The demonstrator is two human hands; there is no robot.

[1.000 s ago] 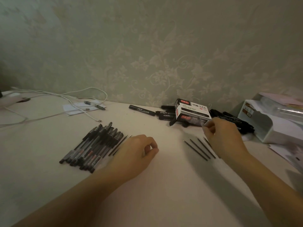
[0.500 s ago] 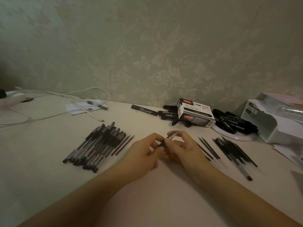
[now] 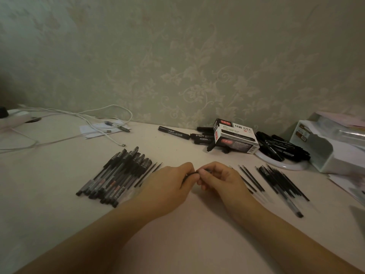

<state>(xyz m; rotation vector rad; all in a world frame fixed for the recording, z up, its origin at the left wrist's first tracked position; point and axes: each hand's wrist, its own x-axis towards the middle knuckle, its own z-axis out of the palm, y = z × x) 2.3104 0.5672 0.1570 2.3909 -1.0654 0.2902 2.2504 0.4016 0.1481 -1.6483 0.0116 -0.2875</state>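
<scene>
Pinching one thin pen (image 3: 191,173) between left hand (image 3: 169,186) and right hand (image 3: 223,180), maybe to fit it together, with capped pens (image 3: 118,175) piled left and refills (image 3: 276,177) right for easy reach

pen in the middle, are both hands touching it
Touching. The head view shows the left hand and the right hand both pinching the pen with their fingertips, with no gap on either side.
</scene>
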